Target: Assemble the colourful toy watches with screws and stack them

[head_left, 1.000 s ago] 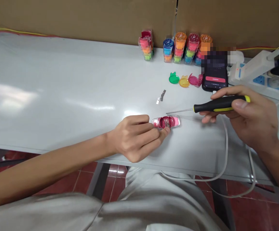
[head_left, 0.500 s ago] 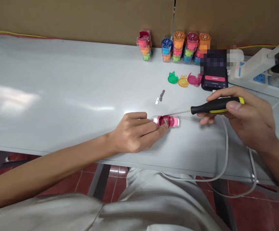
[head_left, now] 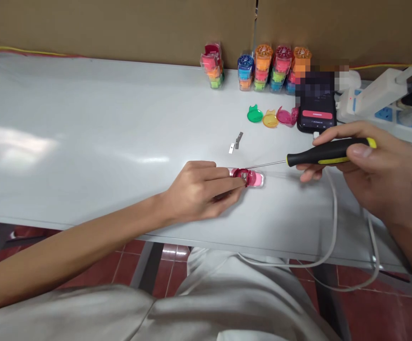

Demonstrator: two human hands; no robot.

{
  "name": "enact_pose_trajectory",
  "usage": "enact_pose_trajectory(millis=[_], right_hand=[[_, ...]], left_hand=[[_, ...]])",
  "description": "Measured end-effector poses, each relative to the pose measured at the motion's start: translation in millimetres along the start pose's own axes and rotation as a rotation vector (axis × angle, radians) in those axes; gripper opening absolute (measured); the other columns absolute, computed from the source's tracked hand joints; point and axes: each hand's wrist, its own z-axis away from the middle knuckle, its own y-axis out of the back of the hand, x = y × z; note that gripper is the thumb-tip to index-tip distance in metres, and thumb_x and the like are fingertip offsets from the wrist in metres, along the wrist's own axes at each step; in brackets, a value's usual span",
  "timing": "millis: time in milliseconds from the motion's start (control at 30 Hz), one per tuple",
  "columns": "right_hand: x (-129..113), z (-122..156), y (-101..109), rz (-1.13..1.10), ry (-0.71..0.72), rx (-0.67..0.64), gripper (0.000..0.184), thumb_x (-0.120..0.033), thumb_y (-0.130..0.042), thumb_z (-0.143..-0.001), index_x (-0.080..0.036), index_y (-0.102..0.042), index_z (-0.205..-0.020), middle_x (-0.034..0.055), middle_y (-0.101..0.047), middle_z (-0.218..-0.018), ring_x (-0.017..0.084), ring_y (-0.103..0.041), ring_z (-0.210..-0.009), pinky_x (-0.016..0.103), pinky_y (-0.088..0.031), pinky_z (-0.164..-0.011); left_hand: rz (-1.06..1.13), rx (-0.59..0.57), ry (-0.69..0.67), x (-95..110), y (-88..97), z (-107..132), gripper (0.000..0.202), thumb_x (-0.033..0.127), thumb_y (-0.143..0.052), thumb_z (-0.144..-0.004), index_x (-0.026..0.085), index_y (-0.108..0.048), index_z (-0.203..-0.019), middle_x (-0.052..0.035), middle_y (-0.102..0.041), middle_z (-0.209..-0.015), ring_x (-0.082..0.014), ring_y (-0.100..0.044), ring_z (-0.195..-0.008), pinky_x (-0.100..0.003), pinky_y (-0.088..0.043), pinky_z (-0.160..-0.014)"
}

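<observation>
A pink pencil sharpener in clear plastic lies on the table, its dark pink middle part uncovered. My left hand is closed on its left side, fingertips at the middle part and covering that end. My right hand grips a black and yellow screwdriver by the handle. The thin shaft points left, and its tip reaches the sharpener's upper edge; whether it touches cannot be told. Two small metal blades lie just beyond, one shiny and one darker.
Green, yellow and pink plastic lids lie farther back. Stacks of colourful sharpeners stand along the back wall. A phone and a power strip sit at right. A white cable loops over the front edge.
My right hand has shifted slightly right with the screwdriver. The fingers of my left hand have drawn in and cover more of the sharpener's left end.
</observation>
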Motion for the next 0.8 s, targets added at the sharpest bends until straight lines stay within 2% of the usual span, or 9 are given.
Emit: enact_pose_trajectory(millis=[200,333,533,667,800], right_hand=[[-2,2,-2,0.022,0.000,-0.003,0.024,-0.026,-0.061,-0.091,-0.019,-0.075,-0.110,0.0084,-0.078,-0.083,0.031,-0.077,-0.074,0.041,-0.059,-0.066],[-2,2,-3,0.025,0.028,-0.005,0.024,-0.027,-0.061,-0.092,-0.019,-0.075,-0.109,0.0081,-0.079,-0.083,0.030,-0.077,-0.074,0.040,-0.059,-0.066],[-4,2,-2,0.029,0.030,0.012,0.023,-0.025,-0.061,-0.090,-0.019,-0.076,-0.106,0.0073,-0.079,-0.084,0.028,-0.076,-0.071,0.039,-0.059,-0.066],[-4,1,-1,0.023,0.020,0.036,0.023,-0.027,-0.063,-0.088,-0.019,-0.077,-0.104,0.0065,-0.078,-0.079,0.027,-0.073,-0.066,0.041,-0.059,-0.064],[-7,-1,-1,0.012,0.018,0.048,0.023,-0.027,-0.065,-0.085,-0.017,-0.078,-0.102,0.0070,-0.076,-0.074,0.028,-0.072,-0.063,0.041,-0.058,-0.058]], left_hand=[[0.121,-0.053,0.138,4,7.0,-8,0.011,0.014,-0.065,-0.091,0.021,-0.075,-0.092,0.0056,-0.054,-0.057,-0.0079,-0.044,-0.052,-0.024,-0.039,-0.054],[0.142,-0.058,0.244,8,9.6,-11,0.013,0.020,-0.069,-0.090,0.021,-0.076,-0.101,0.0070,-0.053,-0.057,-0.0064,-0.045,-0.051,-0.021,-0.038,-0.052],[0.125,-0.102,0.320,9,8.7,-12,0.021,0.030,-0.072,-0.091,0.023,-0.079,-0.109,0.0080,-0.052,-0.052,-0.0060,-0.044,-0.047,-0.021,-0.039,-0.051],[0.178,-0.080,0.328,7,6.4,-10,0.022,0.030,-0.073,-0.090,0.019,-0.079,-0.108,0.0097,-0.044,-0.049,-0.0051,-0.040,-0.044,-0.021,-0.038,-0.048],[0.214,-0.091,0.348,6,6.8,-12,0.022,0.031,-0.072,-0.092,0.017,-0.080,-0.107,0.0097,-0.046,-0.049,-0.0044,-0.040,-0.044,-0.020,-0.037,-0.046]])
